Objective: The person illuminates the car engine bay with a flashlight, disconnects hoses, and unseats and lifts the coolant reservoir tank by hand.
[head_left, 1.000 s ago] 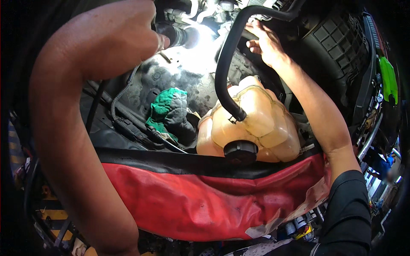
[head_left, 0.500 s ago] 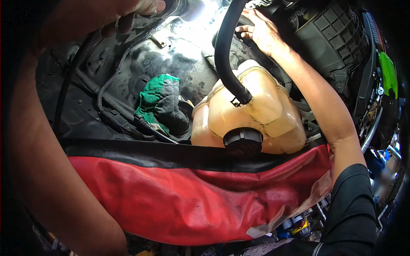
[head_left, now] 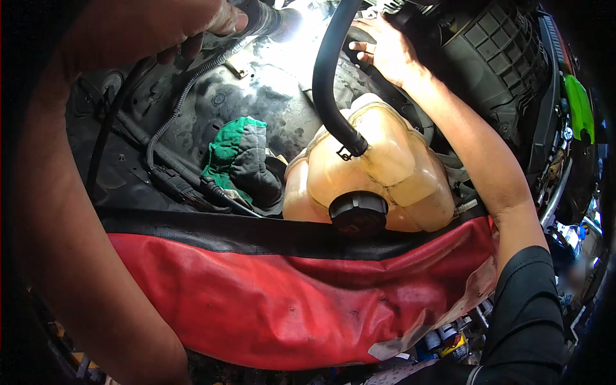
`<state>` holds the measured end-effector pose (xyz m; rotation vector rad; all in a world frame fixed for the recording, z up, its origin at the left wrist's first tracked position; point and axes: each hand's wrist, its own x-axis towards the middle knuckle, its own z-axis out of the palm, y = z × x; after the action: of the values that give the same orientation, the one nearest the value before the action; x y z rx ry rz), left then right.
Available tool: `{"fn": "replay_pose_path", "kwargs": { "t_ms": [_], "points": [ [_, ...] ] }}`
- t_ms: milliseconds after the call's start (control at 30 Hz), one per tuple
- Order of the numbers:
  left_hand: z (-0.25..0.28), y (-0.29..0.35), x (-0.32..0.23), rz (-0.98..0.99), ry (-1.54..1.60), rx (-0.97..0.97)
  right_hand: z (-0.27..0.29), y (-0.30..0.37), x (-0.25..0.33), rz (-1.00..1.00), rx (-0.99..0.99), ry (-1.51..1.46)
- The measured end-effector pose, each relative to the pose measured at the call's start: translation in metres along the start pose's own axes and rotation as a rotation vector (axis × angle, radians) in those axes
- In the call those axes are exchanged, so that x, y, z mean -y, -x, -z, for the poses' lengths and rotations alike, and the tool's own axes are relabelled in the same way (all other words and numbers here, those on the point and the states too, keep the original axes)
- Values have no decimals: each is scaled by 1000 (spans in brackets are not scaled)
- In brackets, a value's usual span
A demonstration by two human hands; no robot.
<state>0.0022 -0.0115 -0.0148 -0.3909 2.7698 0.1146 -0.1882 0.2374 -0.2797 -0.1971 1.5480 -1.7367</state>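
Note:
At the upper left my left hand (head_left: 199,22) is closed around a dark flashlight (head_left: 266,20), whose bright beam falls into the engine bay. My right hand (head_left: 390,54) reaches deep into the bay at the top, beyond a yellowed plastic coolant reservoir (head_left: 407,160). Its fingers are partly stretched and apart, and I see nothing held in them; glare washes out some fingertips. A thick black hose (head_left: 327,90) with a spring clamp (head_left: 344,153) runs down to the reservoir, just left of that hand. The reservoir's black cap (head_left: 358,213) faces me.
A green and grey cloth (head_left: 237,157) lies left of the reservoir. Corrugated wiring conduit (head_left: 173,115) crosses the left side. A red fender cover (head_left: 276,301) with a black edge drapes across the front. A ribbed black plastic housing (head_left: 500,51) stands at the upper right, with a bright green item (head_left: 579,109) beyond.
The view has shifted slightly, so the reservoir and hose sit a little further left. My right hand has moved slightly down and left in the picture; my left hand keeps the flashlight.

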Motion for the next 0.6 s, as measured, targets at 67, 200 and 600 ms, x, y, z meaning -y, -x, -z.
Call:
{"fn": "replay_pose_path", "kwargs": {
  "t_ms": [67,200,600],
  "points": [
    [-1,0,1,-7,1,3,4,-3,2,-34,52,-75],
    [-2,1,2,-8,5,2,10,-6,2,-72,108,-124],
    [-1,4,3,-12,13,-5,-14,11,0,60,-6,94]
  ]
}}
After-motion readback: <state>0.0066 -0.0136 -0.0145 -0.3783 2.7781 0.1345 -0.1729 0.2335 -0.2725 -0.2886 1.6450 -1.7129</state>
